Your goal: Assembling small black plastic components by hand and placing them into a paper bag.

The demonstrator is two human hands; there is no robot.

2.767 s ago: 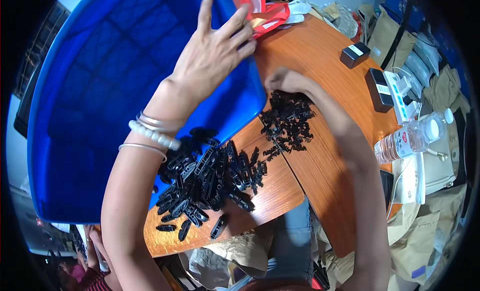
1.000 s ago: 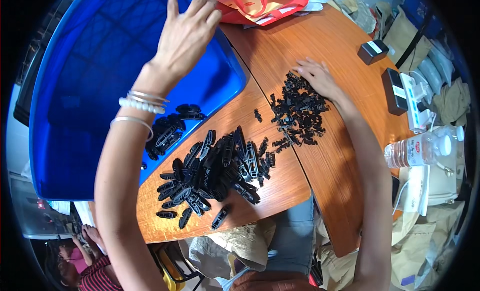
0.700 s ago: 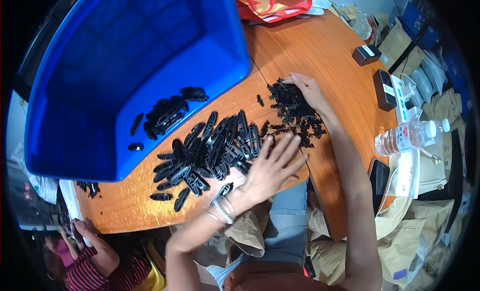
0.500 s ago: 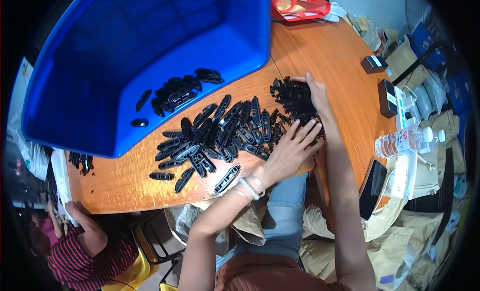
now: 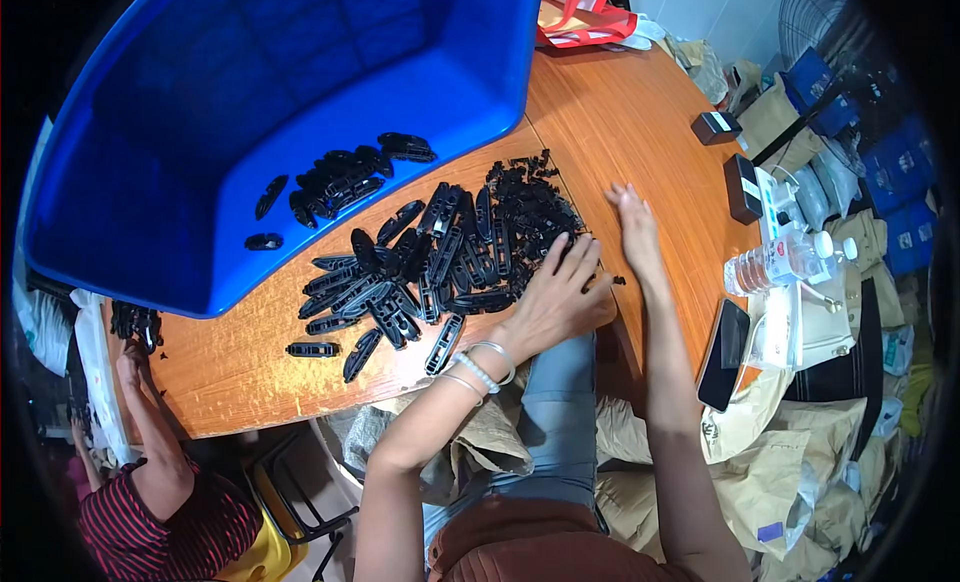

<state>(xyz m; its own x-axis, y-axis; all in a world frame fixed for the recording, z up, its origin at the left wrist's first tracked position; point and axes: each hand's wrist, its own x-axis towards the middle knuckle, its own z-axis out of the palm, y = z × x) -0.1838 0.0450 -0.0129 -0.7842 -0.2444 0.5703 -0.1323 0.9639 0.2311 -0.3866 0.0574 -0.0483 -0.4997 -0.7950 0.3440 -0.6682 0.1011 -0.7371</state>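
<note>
My left hand, with bracelets at its wrist, lies over the near side of a heap of small black plastic pieces. Its fingers are spread and touch the pieces. To the right of the heap, apart from it, my right hand is over the bare wood with its fingers loosely extended, and nothing shows in it. Left of the small pieces, and touching them, lies a pile of long, oval-ended black plastic parts. A few more such parts are inside the tilted blue bin.
On the wooden table's right side are two small black boxes, clear plastic bottles and a phone. A red-and-white bag lies at the far edge. At left, another person reaches toward more black parts.
The heap of small pieces has shifted left against the long parts. My right hand has come away from the heap, and my left hand has moved slightly left. The view has shifted a little.
</note>
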